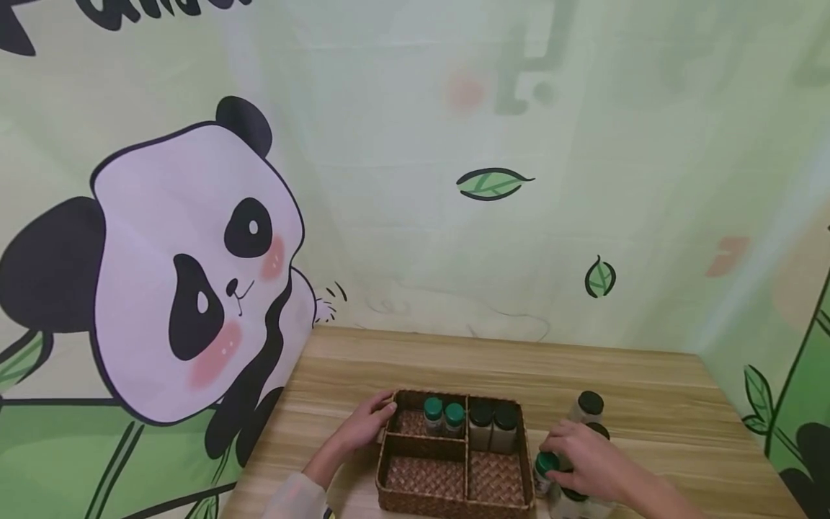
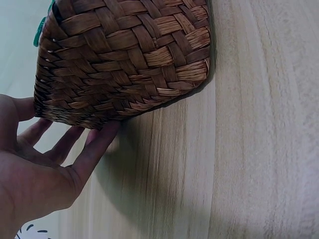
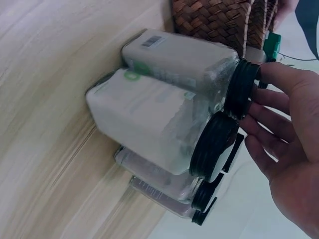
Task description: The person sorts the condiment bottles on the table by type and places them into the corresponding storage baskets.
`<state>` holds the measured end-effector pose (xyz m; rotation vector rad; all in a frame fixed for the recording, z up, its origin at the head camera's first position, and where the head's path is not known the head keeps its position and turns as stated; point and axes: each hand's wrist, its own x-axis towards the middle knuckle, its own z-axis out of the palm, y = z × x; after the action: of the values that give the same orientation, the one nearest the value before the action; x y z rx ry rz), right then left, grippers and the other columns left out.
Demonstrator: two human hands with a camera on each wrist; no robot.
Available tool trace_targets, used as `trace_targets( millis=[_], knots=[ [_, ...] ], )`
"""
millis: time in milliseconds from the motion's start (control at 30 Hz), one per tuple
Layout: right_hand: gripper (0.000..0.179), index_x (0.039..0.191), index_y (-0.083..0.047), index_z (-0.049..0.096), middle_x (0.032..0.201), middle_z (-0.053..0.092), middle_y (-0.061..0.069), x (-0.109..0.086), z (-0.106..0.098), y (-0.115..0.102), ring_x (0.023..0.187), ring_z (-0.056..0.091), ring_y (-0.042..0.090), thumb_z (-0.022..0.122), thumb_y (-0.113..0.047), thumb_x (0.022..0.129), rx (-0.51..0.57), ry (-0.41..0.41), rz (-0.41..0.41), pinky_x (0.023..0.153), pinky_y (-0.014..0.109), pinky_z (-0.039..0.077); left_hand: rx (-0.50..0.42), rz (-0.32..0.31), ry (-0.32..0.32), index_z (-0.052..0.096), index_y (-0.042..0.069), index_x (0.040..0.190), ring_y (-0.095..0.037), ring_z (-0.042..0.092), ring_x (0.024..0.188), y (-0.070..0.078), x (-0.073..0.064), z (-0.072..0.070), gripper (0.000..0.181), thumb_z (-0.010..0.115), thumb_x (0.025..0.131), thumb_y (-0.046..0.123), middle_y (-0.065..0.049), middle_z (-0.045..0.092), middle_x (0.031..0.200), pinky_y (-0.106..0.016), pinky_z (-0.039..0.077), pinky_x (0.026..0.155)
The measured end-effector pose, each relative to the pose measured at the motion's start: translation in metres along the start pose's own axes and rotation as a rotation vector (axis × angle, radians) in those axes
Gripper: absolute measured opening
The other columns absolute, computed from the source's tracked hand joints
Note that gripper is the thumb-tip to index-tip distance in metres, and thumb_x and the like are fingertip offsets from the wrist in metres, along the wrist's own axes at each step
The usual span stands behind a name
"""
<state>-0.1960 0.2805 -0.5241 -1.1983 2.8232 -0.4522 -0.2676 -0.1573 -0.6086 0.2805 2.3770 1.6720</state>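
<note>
In the head view my left hand (image 1: 368, 422) holds the far left corner of a divided woven basket (image 1: 421, 502). The left wrist view shows its fingers under the basket's raised corner (image 2: 124, 64). Two green-capped jars (image 1: 433, 412) stand in the far left compartment and two black-lidded jars (image 1: 481, 425) in the far right one. My right hand (image 1: 593, 458) is right of the basket, thumb and fingers parted around a green-capped jar (image 1: 547, 463). In the right wrist view its fingers hang loosely beside a black lid (image 3: 241, 89); a firm grip does not show.
Several clear jars with black lids, such as the farthest jar (image 1: 590, 405) and a nearer broad jar (image 3: 144, 117), crowd around my right hand. The wooden table (image 1: 493, 353) meets a panda-printed backdrop (image 1: 389, 216) at its far edge.
</note>
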Motion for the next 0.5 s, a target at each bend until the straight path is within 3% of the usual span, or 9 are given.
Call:
trace_targets(
  millis=[133, 333, 500],
  knots=[
    [0.018, 0.104, -0.016, 0.079, 0.099, 0.068, -0.009, 0.002, -0.007, -0.004, 0.090, 0.064, 0.009, 0.085, -0.026, 0.091, 0.036, 0.016, 0.042, 0.070, 0.031, 0.056, 0.001, 0.006, -0.012, 0.044, -0.007, 0.156, -0.052, 0.054, 0.133, 0.000, -0.001, 0.002, 0.054, 0.053, 0.113, 0.025, -0.037, 0.052, 0.147, -0.065, 0.042, 0.111],
    [0.017, 0.103, -0.016, 0.076, 0.097, 0.067, -0.009, 0.013, -0.025, -0.008, 0.084, 0.062, 0.009, 0.085, -0.022, 0.089, 0.038, 0.110, 0.046, 0.067, 0.030, 0.054, -0.009, -0.004, -0.010, 0.044, -0.004, 0.157, -0.052, 0.054, 0.134, 0.000, -0.003, 0.002, 0.053, 0.052, 0.113, 0.026, -0.036, 0.052, 0.149, -0.064, 0.043, 0.110],
    [0.017, 0.104, -0.016, 0.075, 0.096, 0.067, -0.011, 0.026, -0.043, -0.016, 0.083, 0.064, 0.004, 0.083, -0.022, 0.090, 0.072, 0.141, 0.065, 0.067, 0.030, 0.056, -0.028, -0.008, -0.008, 0.043, -0.004, 0.157, -0.052, 0.054, 0.133, 0.001, -0.005, -0.002, 0.054, 0.052, 0.113, 0.026, -0.036, 0.051, 0.150, -0.065, 0.044, 0.109]
  ],
)
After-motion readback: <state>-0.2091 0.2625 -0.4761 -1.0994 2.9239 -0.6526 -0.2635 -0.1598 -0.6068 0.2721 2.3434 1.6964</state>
